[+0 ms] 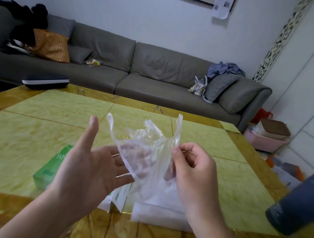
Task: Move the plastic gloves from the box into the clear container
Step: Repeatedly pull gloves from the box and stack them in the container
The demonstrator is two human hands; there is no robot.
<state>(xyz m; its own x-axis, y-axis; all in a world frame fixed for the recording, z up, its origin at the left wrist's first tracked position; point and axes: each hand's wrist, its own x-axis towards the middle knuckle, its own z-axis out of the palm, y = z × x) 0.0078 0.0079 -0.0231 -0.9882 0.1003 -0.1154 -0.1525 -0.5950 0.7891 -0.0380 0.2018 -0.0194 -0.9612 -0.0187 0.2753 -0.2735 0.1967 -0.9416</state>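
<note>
**Glove held up over the bench**

The right hand (pixel 191 171) pinches a clear plastic glove (pixel 144 147) by its edge between thumb and forefinger, its other fingers curled. The left hand (pixel 90 162) is spread flat, palm up, its fingertips behind the glove. The green box (pixel 49 168) lies on the bench (pixel 46 115) at eight o'clock from the glove. The clear container (pixel 158 213) sits at six o'clock, under the hands.
</note>
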